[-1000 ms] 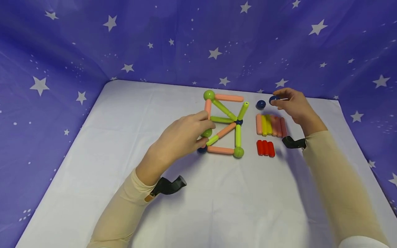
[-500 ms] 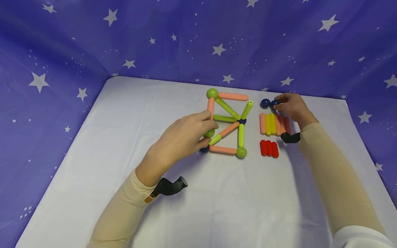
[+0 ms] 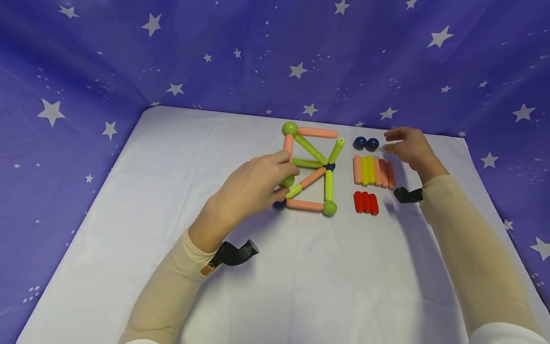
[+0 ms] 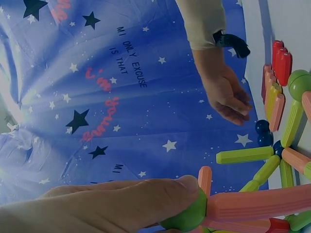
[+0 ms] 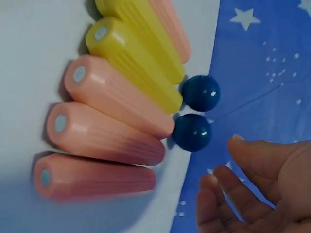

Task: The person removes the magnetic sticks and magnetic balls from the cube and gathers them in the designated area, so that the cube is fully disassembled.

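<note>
My left hand (image 3: 253,184) holds a green ball (image 4: 187,213) at the left side of a frame of magnetic rods and balls, thumb pressed on it. A pink rod (image 4: 252,203) runs out from that ball in the left wrist view. Part of the frame is hidden behind the fingers. Yellow-green rods (image 3: 328,186) meet at a small dark blue ball (image 3: 330,166), one of them sticking up. Two dark blue balls (image 3: 372,144) sit side by side at the back right. Just right of them my right hand (image 3: 410,148) hovers with parted fingers, holding nothing.
A row of pink and yellow rods (image 3: 364,171) lies in front of the blue balls. Several short red rods (image 3: 365,202) lie nearer me. The white tabletop (image 3: 309,277) ends at a purple starry cloth (image 3: 258,57) behind and at both sides.
My right hand has set the second blue ball beside the first, let go of it and drawn back to the right. My left hand keeps its place on the frame.
</note>
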`<state>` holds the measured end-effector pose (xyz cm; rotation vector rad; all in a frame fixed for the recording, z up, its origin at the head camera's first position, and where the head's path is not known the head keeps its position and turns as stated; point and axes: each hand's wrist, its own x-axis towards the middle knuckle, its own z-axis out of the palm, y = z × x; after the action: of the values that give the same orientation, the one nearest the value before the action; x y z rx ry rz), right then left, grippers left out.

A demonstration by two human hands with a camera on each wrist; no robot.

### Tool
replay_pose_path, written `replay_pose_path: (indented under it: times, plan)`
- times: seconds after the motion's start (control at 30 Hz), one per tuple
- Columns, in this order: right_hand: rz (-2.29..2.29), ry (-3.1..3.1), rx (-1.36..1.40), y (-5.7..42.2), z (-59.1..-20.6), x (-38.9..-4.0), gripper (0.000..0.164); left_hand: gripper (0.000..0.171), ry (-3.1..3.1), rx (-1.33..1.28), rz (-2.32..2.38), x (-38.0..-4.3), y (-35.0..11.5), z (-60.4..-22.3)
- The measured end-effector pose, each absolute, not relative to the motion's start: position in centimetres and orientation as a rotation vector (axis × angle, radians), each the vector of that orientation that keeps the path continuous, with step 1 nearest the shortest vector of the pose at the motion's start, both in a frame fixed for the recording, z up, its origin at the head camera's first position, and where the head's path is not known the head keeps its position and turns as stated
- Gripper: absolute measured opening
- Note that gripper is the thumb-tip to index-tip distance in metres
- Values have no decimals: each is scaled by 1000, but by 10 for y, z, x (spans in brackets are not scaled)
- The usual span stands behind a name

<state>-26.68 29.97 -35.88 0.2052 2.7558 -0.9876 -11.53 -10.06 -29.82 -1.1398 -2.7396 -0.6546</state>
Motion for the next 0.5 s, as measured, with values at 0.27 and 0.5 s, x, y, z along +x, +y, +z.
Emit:
replay_pose_path:
  times: [0.27,0.5]
  plan:
    - [-964,2832,-9,262,-330,-241,41,28,-2773,-1136,-631,-119,-103,-294]
    - [-960,2749,-279,214,-315,-213,43,28,-2778,-1161,-666,-115,-102,-296]
